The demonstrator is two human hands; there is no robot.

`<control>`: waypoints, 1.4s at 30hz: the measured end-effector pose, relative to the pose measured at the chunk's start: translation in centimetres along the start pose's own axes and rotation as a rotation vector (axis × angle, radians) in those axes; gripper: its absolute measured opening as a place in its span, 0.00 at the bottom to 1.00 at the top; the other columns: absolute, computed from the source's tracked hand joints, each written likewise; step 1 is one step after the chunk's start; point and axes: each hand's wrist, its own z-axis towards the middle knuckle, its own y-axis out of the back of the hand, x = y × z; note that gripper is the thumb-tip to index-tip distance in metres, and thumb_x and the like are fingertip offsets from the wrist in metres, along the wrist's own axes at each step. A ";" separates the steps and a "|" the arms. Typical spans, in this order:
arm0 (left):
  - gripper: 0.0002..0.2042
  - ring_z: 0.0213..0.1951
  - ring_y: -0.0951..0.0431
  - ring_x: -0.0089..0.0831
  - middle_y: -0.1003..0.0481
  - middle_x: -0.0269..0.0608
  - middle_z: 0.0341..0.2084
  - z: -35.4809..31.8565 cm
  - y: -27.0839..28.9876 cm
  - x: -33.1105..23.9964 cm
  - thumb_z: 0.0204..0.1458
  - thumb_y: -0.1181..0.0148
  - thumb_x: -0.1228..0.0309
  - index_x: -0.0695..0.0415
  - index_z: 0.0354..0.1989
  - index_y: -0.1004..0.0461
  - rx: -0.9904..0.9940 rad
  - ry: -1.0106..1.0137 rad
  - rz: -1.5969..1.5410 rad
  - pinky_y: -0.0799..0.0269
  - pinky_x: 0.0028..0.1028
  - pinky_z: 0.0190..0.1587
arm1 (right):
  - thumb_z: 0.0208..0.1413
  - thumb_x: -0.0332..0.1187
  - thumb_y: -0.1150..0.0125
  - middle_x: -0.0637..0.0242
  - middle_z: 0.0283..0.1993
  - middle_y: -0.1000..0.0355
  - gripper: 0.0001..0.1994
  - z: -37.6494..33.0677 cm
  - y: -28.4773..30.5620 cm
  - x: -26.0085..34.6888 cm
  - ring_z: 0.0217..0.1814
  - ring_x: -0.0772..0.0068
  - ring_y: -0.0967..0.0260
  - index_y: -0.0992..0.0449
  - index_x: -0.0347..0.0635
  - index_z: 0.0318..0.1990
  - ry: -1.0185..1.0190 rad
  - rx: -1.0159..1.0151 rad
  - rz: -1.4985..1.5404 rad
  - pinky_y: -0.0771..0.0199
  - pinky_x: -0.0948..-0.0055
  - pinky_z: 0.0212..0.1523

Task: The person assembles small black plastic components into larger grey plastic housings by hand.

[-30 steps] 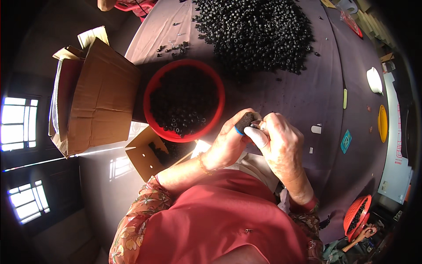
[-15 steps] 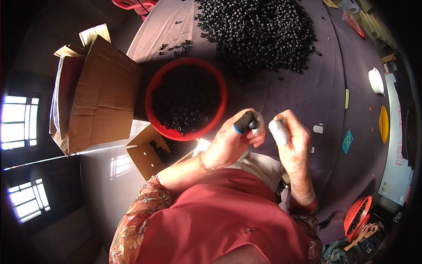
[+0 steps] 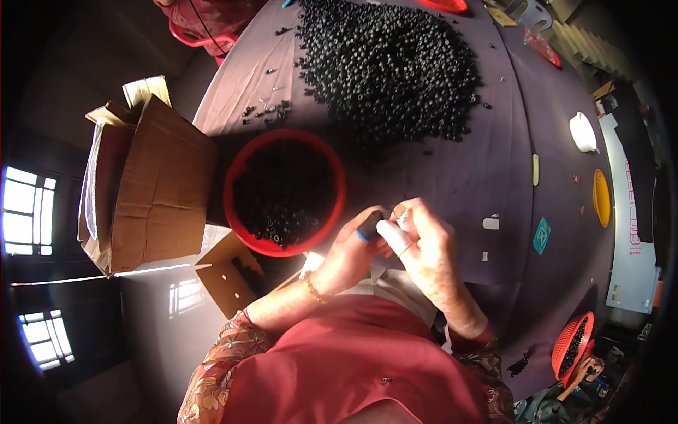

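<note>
Both hands meet over the near edge of the counter [image 3: 452, 177], just right of the red bowl [image 3: 240, 177]. Left hand [image 3: 349, 254]: fingers curled and pinching a small black cylindrical part [image 3: 370, 225] with a blue end, held just off the bowl's right rim. Right hand [image 3: 427, 247]: fingers pressed together around a small white piece [image 3: 393, 236], thumb on top; a ring shows on one finger. White piece and black part touch, end to side. A bracelet sits on the left wrist.

Red bowl: round, holding many small black parts, stands on the dark purple cloth covering the counter. Beyond the bowl, farther from the person, a large heap of black parts [image 3: 388, 63] spreads across the cloth; a few strays lie between heap and bowl, up and to the left.

Left of the bowl: an open cardboard box [image 3: 141, 184], flaps up, touching or nearly touching the bowl's left side. Below the bowl, a smaller cardboard flap [image 3: 226, 275] pokes out at the counter edge.

Right of the bowl, well apart: a white dish [image 3: 583, 132], a yellow dish [image 3: 602, 198], a small teal tag [image 3: 541, 235], all on the cloth. Far lower right of the bowl, a red mesh basket [image 3: 572, 343] with dark contents; another person's hand is by it.

The person wears a red garment with patterned sleeves.
</note>
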 end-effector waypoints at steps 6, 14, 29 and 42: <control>0.08 0.32 0.38 0.20 0.37 0.29 0.27 0.0 1.9 1.2 0.57 0.54 0.65 0.56 0.33 0.35 0.023 -0.017 -0.019 0.40 0.22 0.37 | 0.55 0.24 0.44 0.67 0.24 0.32 0.04 0.0 -0.7 -0.8 0.24 0.82 0.30 0.33 0.32 0.34 -0.039 0.016 0.101 0.27 0.80 0.24; 0.11 0.35 0.36 0.18 0.34 0.28 0.31 -0.3 3.1 1.2 0.57 0.51 0.62 0.56 0.38 0.32 0.020 -0.008 -0.063 0.39 0.21 0.42 | 0.55 0.22 0.45 0.65 0.25 0.30 0.03 -0.2 -1.6 -1.9 0.25 0.80 0.28 0.32 0.33 0.35 -0.049 0.056 0.197 0.26 0.79 0.25; 0.11 0.27 0.40 0.20 0.40 0.30 0.23 0.2 0.9 0.7 0.60 0.56 0.62 0.57 0.32 0.36 0.023 -0.081 -0.090 0.42 0.22 0.33 | 0.56 0.20 0.49 0.63 0.30 0.29 0.04 0.0 0.2 -0.4 0.29 0.76 0.27 0.33 0.34 0.39 -0.092 0.114 0.258 0.25 0.78 0.29; 0.12 0.29 0.42 0.14 0.35 0.26 0.28 0.5 1.5 0.4 0.60 0.54 0.60 0.55 0.37 0.32 0.092 -0.087 -0.088 0.46 0.19 0.32 | 0.45 0.39 0.31 0.68 0.22 0.34 0.15 0.2 -0.3 1.0 0.19 0.67 0.34 0.34 0.43 0.27 0.221 -0.083 -0.422 0.33 0.70 0.20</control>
